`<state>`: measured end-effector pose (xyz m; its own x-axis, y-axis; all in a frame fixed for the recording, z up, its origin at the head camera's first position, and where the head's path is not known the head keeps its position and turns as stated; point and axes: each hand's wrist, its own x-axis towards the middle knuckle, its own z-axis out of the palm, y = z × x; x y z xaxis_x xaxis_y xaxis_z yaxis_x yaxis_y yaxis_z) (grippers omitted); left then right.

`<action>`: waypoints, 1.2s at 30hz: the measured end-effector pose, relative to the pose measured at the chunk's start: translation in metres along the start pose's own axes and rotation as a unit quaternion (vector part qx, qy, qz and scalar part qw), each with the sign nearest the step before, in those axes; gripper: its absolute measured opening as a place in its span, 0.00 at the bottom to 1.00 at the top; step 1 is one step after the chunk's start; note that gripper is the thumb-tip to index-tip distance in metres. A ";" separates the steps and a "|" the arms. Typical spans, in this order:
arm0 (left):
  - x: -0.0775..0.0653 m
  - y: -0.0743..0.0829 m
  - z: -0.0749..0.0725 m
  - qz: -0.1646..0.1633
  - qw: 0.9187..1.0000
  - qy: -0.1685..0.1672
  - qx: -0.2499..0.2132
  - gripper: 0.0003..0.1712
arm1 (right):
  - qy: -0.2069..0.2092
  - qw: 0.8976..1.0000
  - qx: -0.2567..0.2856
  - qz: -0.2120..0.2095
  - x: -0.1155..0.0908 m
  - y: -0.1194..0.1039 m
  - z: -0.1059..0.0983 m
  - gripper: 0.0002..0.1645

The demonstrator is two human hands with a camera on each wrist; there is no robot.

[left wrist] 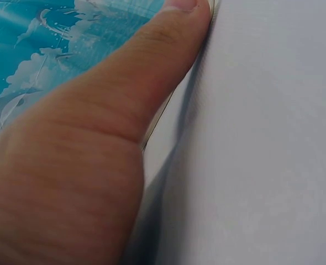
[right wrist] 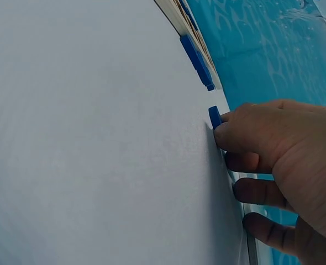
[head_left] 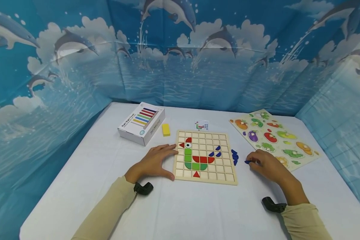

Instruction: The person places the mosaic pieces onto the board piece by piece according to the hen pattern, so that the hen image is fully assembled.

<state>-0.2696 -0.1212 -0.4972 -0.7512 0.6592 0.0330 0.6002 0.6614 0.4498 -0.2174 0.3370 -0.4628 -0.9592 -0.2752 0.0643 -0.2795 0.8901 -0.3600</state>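
Observation:
A pale wooden grid board lies on the white table, with red, green and blue pieces set in its cells. Along its left edge rests my left hand, thumb and fingers spread with the fingertips right at the rim. The thumb fills much of the left wrist view. Right of the board, my right hand pinches a small blue piece between thumb and finger, low over the table. Several loose blue pieces lie beside the board's right edge, between it and that hand.
A white box with an abacus picture stands at the back left, a yellow block beside it. Behind the board lies a small pattern card. A vegetable puzzle board lies at the right, partly behind my right hand.

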 end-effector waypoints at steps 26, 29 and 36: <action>-0.001 0.000 0.000 -0.005 1.000 0.004 -0.003 0.60 | -0.005 0.993 0.042 -0.106 0.026 -0.025 0.001 0.12; -0.001 0.001 -0.001 -0.004 1.000 0.005 -0.006 0.59 | -0.005 0.992 0.052 -0.118 0.031 -0.030 0.004 0.11; -0.001 0.001 -0.001 0.001 1.000 0.004 -0.008 0.59 | -0.021 0.988 0.062 -0.138 0.040 -0.042 0.012 0.11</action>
<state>-0.2690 -0.1215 -0.4961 -0.7524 0.6575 0.0403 0.5968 0.6545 0.4642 -0.2437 0.2839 -0.4567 -0.8437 -0.5189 0.1374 -0.5205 0.7284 -0.4455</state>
